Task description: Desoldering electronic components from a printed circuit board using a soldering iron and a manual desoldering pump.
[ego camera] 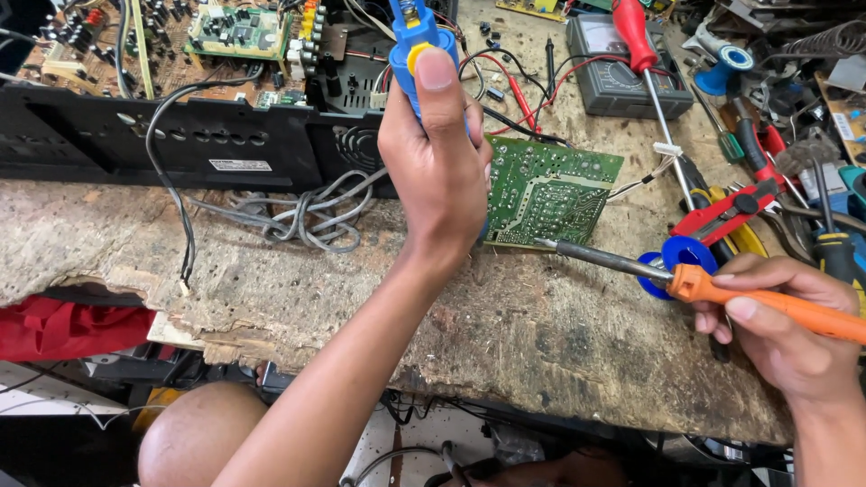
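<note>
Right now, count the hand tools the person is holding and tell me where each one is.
2. A blue desoldering pump is upright in the left hand, thumb on top. An orange-handled soldering iron is in the right hand, tip at the green circuit board.

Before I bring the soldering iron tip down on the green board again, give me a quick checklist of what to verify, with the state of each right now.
1. Right hand has a firm grip on the orange soldering iron: ok, fingers wrapped round the handle.
2. Iron tip on a joint: not ok, the tip sits at the lower edge of the green circuit board, over the wood.
3. Left hand has the blue desoldering pump ready: ok, thumb on the yellow button.
4. Pump nozzle aimed at the board: cannot tell, the hand hides it.
5. Board lies solder side up on the workbench: ok.
6. Grey cable bundle clear of the iron: ok, it lies well to the left.
</note>
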